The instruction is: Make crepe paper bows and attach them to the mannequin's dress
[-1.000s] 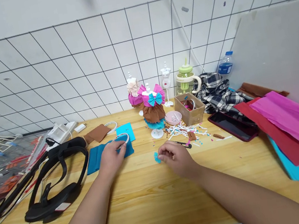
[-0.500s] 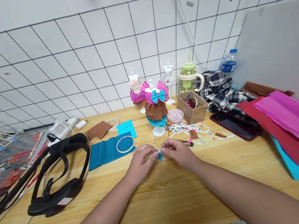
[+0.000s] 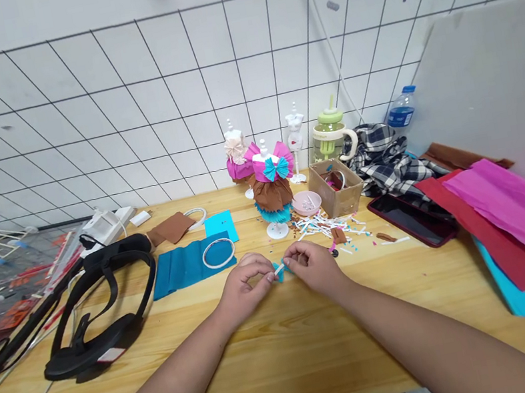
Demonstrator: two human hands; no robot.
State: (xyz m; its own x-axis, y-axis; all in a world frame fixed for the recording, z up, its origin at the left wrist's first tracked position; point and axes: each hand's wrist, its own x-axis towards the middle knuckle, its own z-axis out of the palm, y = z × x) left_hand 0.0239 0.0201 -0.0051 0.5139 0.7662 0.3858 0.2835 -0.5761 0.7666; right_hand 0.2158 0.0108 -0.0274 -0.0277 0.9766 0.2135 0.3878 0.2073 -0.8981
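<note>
My left hand [image 3: 249, 285] and my right hand [image 3: 314, 267] meet low over the table. Both are closed in a fingertip pinch on a small piece of blue crepe paper [image 3: 280, 277]. A narrow white strip [image 3: 280, 268] shows across it between the fingertips. Behind the hands stands a mini dress form [image 3: 272, 191] in a pink, brown and blue paper dress with a blue bow. Small scissors, mostly hidden, poke out beside my right hand. To the left, a white tape roll [image 3: 205, 258] lies on folded teal paper [image 3: 174, 273].
White strips [image 3: 321, 223] and paper scraps litter the table near a pink bowl [image 3: 306, 203] and a cardboard box [image 3: 340, 198]. A phone [image 3: 411, 219] and crepe sheets [image 3: 509, 214] lie right. A black headset [image 3: 104, 319] sits left. Other dress forms [image 3: 297, 143] stand behind.
The blue piece has been turned between my fingers, and a white strip now shows across it. My hands stay nearly in place; the view has shifted slightly.
</note>
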